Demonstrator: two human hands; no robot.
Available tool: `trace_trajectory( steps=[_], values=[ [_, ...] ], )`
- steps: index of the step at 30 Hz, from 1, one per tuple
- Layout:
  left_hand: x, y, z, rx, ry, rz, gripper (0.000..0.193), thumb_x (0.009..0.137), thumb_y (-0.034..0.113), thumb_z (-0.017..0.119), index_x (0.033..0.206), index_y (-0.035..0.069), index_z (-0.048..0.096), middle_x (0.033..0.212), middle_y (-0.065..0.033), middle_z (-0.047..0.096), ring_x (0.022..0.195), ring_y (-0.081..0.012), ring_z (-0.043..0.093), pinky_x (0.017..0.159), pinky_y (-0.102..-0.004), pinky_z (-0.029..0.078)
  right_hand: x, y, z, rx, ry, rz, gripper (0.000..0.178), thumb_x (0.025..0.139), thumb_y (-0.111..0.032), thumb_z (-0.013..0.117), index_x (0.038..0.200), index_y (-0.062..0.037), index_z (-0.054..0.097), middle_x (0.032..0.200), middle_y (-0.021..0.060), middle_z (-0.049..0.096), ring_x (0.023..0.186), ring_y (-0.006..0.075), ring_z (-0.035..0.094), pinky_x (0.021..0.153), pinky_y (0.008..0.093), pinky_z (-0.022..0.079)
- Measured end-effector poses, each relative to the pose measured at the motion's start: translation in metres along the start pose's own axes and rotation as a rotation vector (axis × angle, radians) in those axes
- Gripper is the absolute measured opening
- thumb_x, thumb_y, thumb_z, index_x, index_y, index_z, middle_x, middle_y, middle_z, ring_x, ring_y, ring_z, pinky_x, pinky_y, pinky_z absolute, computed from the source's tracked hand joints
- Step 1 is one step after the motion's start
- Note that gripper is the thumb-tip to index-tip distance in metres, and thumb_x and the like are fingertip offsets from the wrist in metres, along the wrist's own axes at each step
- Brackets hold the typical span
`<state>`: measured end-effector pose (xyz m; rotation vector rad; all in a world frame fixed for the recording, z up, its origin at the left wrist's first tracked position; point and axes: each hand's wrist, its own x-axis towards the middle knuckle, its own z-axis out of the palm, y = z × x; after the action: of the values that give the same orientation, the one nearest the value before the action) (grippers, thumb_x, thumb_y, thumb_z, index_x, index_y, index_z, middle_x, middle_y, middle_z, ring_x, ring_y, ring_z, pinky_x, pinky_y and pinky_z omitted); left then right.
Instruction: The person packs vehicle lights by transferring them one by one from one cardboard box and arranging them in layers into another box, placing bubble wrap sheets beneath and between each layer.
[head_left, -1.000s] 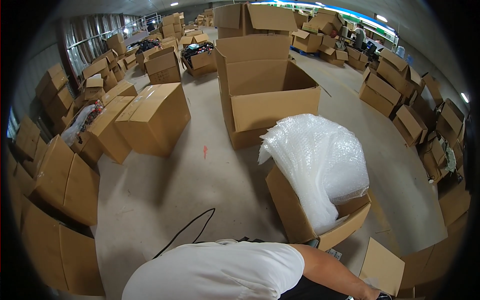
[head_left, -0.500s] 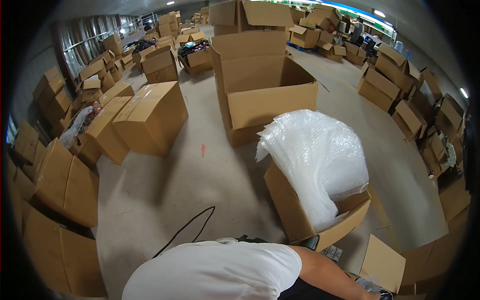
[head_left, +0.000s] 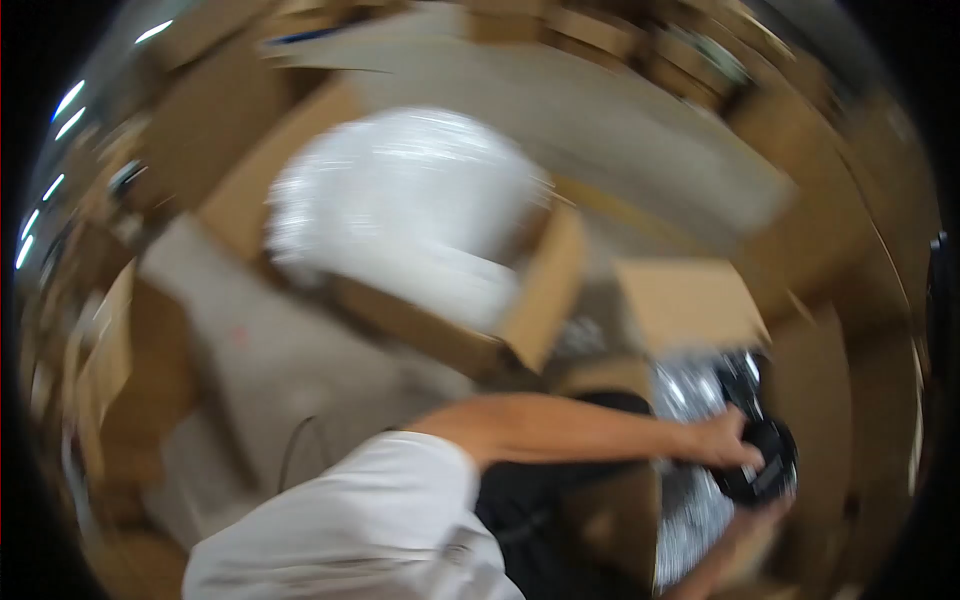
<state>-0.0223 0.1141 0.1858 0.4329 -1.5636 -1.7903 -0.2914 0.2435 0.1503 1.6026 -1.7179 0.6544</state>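
Note:
A black rounded object is held at the lower right, its kind too blurred to name. My left hand reaches across from the left and grips its upper side. At its lower edge, my right hand holds it too, fingers smeared by motion. Beneath both hands lies clear, shiny plastic wrapping in an open carton whose tan flap stands up beyond. Another dark, glossy item lies in that plastic, just past my left hand.
A large bundle of bubble wrap bulges out of an open cardboard box ahead of my left arm. More cartons stand at the left, and others line the right side. A thin black cord lies on the floor.
My view has swung to the right and down, so the bubble wrap box now appears farther left. Both hands have come into view, on the black rounded object.

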Motion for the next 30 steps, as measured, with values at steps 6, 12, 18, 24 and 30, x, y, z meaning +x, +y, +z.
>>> trace_trajectory(
  steps=[6, 12, 18, 24, 30],
  values=[
    [-0.036, 0.009, 0.104, -0.233, -0.628, -0.112, 0.042, 0.083, 0.031, 0.077, 0.104, -0.005, 0.069, 0.090, -0.0117, 0.073, 0.084, -0.0172, 0.068, 0.078, -0.0329, 0.055, 0.020, -0.059, 0.010, 1.665, 0.146, 1.272, 0.033, 0.102, -0.040, 0.056, 0.118, -0.0125, 0.065, 0.113, 0.0051, 0.074, 0.097, 0.0196, 0.073, 0.080, 0.0370, 0.061],
    [-0.016, 0.011, 0.165, -0.071, -0.863, 0.137, 0.050, 0.073, 0.037, 0.074, 0.091, -0.009, 0.067, 0.077, -0.0178, 0.072, 0.074, -0.0295, 0.070, 0.075, -0.0374, 0.055, -0.020, -0.012, 0.001, 1.414, 0.238, 1.343, 0.038, 0.103, -0.039, 0.054, 0.126, -0.0095, 0.059, 0.119, 0.0087, 0.070, 0.103, 0.0248, 0.071, 0.084, 0.0421, 0.063],
    [-0.012, -0.004, 0.127, -0.221, -0.851, -0.061, 0.045, 0.079, 0.034, 0.073, 0.098, -0.006, 0.067, 0.084, -0.0183, 0.072, 0.078, -0.0267, 0.071, 0.076, -0.0360, 0.055, -0.044, 0.060, -0.020, 1.416, 0.517, 1.464, 0.043, 0.099, -0.048, 0.059, 0.120, -0.0107, 0.064, 0.110, 0.0042, 0.072, 0.096, 0.0210, 0.070, 0.080, 0.0361, 0.059],
    [0.004, 0.007, 0.121, -0.273, -0.808, -0.093, 0.051, 0.083, 0.039, 0.074, 0.103, -0.008, 0.066, 0.087, -0.0181, 0.072, 0.080, -0.0263, 0.071, 0.079, -0.0354, 0.055, -0.077, 0.097, 0.003, 0.656, 0.050, 1.588, 0.041, 0.101, -0.039, 0.061, 0.116, -0.0014, 0.064, 0.104, 0.0072, 0.069, 0.094, 0.0197, 0.068, 0.062, 0.0298, 0.058],
    [0.010, -0.003, 0.098, -0.260, -0.768, -0.140, 0.059, 0.082, 0.038, 0.075, 0.108, -0.014, 0.063, 0.093, -0.0242, 0.073, 0.085, -0.0276, 0.072, 0.084, -0.0356, 0.056, -0.065, 0.041, 0.040, -0.296, -0.317, 0.908, 0.049, 0.097, -0.027, 0.064, 0.130, 0.0075, 0.056, 0.125, 0.0307, 0.061, 0.111, 0.0423, 0.062, 0.097, 0.0451, 0.050]
  ],
)
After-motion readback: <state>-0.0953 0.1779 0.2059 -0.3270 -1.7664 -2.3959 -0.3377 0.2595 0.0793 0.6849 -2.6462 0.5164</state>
